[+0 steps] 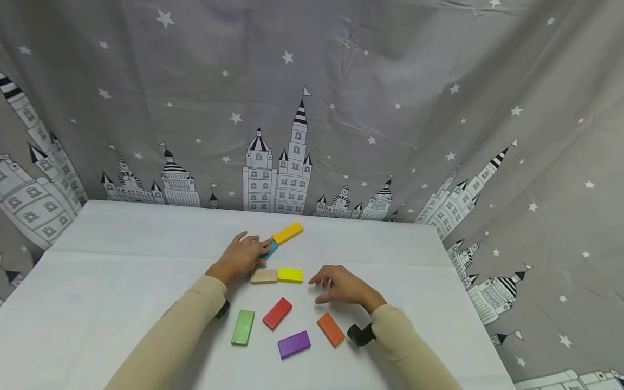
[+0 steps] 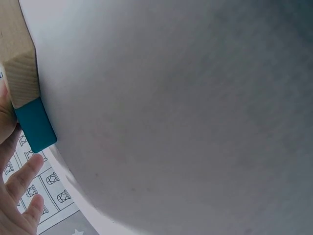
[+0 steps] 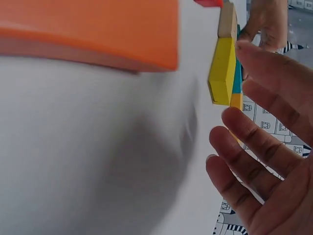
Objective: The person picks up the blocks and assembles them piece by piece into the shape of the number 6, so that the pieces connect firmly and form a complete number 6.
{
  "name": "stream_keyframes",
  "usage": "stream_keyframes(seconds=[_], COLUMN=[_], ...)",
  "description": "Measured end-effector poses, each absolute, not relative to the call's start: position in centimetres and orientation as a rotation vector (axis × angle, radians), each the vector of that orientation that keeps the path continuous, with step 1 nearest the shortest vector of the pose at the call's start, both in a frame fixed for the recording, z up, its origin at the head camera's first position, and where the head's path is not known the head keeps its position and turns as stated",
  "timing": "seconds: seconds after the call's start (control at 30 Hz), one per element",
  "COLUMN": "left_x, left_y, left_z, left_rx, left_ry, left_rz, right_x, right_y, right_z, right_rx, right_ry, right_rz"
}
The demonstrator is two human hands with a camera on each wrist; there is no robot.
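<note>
My left hand (image 1: 241,257) pinches a blue wooden block (image 1: 266,253) between thumb and fingers, partly covering it. One end of this block meets an orange-yellow block (image 1: 287,233); its other end is beside a plain wood block (image 1: 264,277). End to end with the plain one lies a bright yellow block (image 1: 290,275). My right hand (image 1: 345,287) hovers to the right of the bright yellow block, fingers spread and loosely bent, holding nothing. In the left wrist view, the blue block (image 2: 36,126) shows behind the plain block (image 2: 22,73).
Nearer the front lie a green block (image 1: 242,327), a red block (image 1: 277,313), a purple block (image 1: 294,344) and an orange block (image 1: 331,330), the last beneath my right wrist. A white cloth covers the table (image 1: 122,260). Behind it hangs a grey curtain (image 1: 195,70) with castles.
</note>
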State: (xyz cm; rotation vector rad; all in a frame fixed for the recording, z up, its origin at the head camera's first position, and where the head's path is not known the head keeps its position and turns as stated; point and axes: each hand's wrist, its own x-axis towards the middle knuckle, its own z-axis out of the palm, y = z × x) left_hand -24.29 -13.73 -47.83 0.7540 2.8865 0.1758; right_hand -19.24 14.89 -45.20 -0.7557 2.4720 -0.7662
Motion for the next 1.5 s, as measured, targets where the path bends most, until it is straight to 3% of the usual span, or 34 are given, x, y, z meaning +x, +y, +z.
stream_keyframes(seconds=[0.37, 0.73, 1.5], left_x=[-24.4, -24.3, -24.2], left_y=[-13.3, -13.3, -13.4], left_z=[-47.6, -47.8, -47.4], left_rx=[0.727, 0.711, 0.727], left_ry=[2.872, 2.861, 2.871], left_rz=[0.146, 0.173, 0.163], right_x=[-15.4, -13.7, -14.1], right_y=[17.4, 17.8, 17.4], right_z=[-45.7, -46.3, -46.8], right_rx=[-0.814, -0.776, -0.733], right_ry=[2.376, 2.399, 2.485], right_rz=[-0.785, -0.766, -0.814])
